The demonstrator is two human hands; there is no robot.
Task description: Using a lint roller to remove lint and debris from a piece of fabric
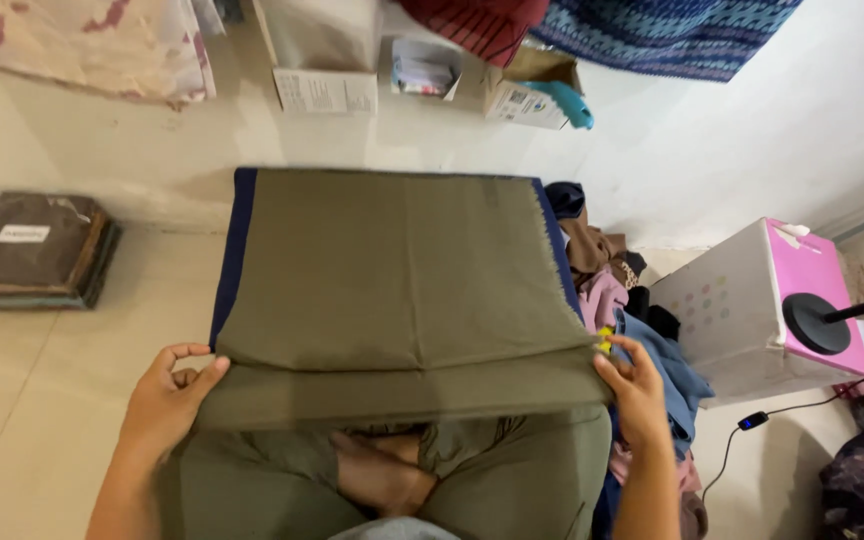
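Pale tiled floor (32,400) of a cluttered room, seen from where I sit cross-legged: one olive cloth (392,280) with navy side borders lies spread flat before my knees, its near edge folded over and raised toward me. My left hand (167,400) pinches the left corner of that fold, thumb and fingers closed on the fabric. My right hand (637,385) grips the right corner the same way, fingers clamped on the edge, with a small yellow tag (604,338) just beside them.

As I judge it, the risk lies in uneven tension: if one hand pulls harder, the fold could skew and the navy borders would no longer line up; a loosened pinch could let the corner drop and the crease collapse.

Around the cloth I count one heap of clothes (622,300) touching its right edge, one white-and-pink box (742,310) beyond that, one black lamp base (817,322) resting on the box, one dark wrapped bundle (32,250) on the floor to the left, and three cartons (327,60) along the far wall.
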